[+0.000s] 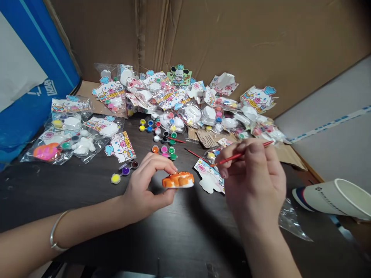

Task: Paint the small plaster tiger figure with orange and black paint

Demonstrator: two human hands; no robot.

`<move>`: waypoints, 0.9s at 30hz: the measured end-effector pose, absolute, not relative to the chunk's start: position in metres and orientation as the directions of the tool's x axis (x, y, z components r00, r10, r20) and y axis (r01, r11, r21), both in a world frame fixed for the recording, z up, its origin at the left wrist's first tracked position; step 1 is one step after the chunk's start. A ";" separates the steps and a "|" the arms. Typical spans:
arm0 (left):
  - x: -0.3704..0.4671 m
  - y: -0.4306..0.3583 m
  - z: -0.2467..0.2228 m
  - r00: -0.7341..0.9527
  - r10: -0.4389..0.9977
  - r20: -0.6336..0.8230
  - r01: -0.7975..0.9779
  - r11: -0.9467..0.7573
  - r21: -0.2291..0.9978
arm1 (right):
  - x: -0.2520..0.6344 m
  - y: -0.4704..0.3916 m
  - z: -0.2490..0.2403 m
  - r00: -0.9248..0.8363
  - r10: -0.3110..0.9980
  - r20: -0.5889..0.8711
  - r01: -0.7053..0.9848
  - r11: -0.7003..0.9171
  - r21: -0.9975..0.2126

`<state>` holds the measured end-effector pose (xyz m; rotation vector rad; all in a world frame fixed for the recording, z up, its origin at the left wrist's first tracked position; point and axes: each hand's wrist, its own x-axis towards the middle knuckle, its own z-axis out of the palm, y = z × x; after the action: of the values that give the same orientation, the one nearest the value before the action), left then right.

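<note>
Between the thumb and fingers of my left hand [147, 183] is a small plaster figurine [178, 180], held level above the table. Orange paint covers most of its side, with white patches along the lower edge. My right hand [255, 181] is closed around a thin red paintbrush [240, 155], whose orange-tinged tip points left toward the figurine without touching it. Beyond my left hand stand open paint pots, among them an orange pot [155, 149] and a pink pot [164, 150]. The figurine's underside and far side are hidden.
A pile of bagged white figurines [193, 114] with cartoon cards lies at the back against cardboard [261, 34]. More bags [48, 151] lie at left. A second brush [195, 154] rests mid-table. At right a paper cup [333, 197] stands near clear plastic wrap [292, 220].
</note>
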<state>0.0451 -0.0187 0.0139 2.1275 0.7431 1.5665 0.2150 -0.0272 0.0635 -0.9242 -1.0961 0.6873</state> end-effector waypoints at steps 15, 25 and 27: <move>0.045 -0.017 0.013 0.240 0.682 0.691 0.204 -0.731 0.651 | 0.209 -0.048 0.046 0.135 0.788 0.600 0.243 0.561 -0.792; 0.044 -0.016 0.013 0.262 0.669 0.696 0.216 -0.743 0.634 | 0.207 -0.050 0.049 0.106 0.768 0.631 0.229 0.599 -0.767; 0.044 -0.016 0.014 0.255 0.668 0.699 0.229 -0.744 0.628 | 0.209 -0.050 0.047 0.138 0.749 0.648 0.287 0.596 -0.750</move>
<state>0.0441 -0.0158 0.0136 2.1332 0.8172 1.4923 0.2087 -0.0497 0.0475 -0.9397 -1.4426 0.4170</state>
